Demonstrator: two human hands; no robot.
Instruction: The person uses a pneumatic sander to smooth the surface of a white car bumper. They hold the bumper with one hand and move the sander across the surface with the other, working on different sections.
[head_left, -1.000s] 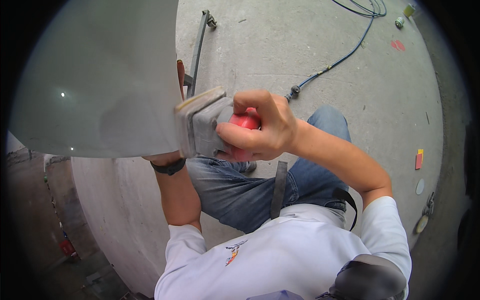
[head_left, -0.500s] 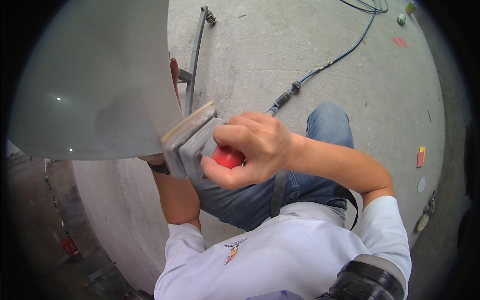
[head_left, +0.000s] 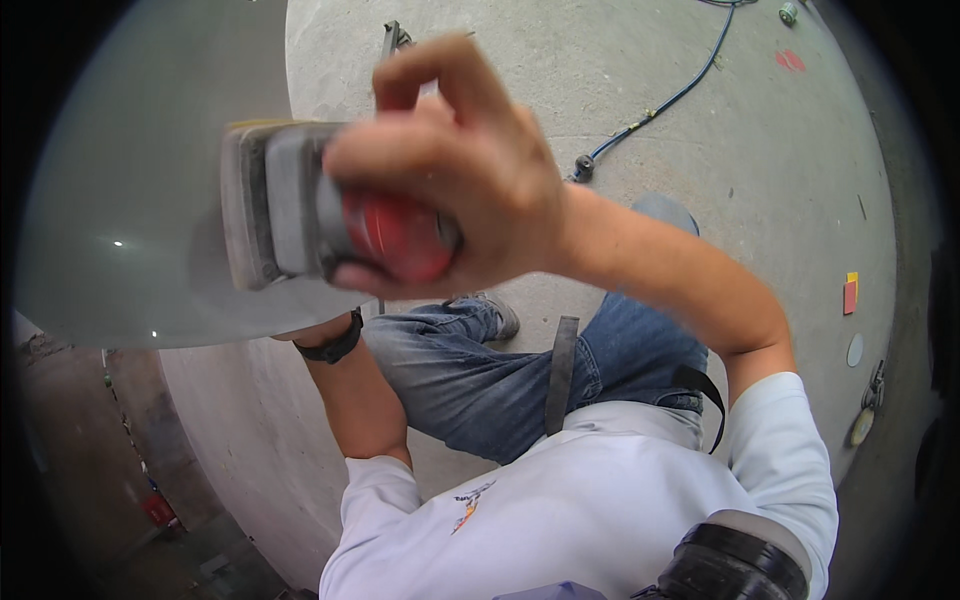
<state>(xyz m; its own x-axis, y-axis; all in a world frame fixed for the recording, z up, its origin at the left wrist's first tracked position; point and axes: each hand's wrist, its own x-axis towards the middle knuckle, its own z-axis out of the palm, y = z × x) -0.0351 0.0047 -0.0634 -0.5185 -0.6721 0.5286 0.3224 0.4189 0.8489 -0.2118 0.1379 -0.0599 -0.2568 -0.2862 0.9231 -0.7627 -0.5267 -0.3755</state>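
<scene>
Right hand (head_left: 470, 175) wrapped round the red body of a grey-padded power sander (head_left: 293, 200), pad facing left across the big pale panel (head_left: 120, 180), contact impossible to tell; left hand (head_left: 315, 329) at the panel's near edge, fingers hidden, grip unreadable

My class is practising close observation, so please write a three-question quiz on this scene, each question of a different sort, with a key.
1. Multiple choice: what does the right hand hold?
A) a paintbrush
B) a red and grey sander
C) a folded cloth

2. True or false: the hose lying on the floor is blue.

3. Fill in the missing word: most of the left hand is hidden by a large, curved, greyish ____.

Key:
1. B
2. True
3. panel
</scene>
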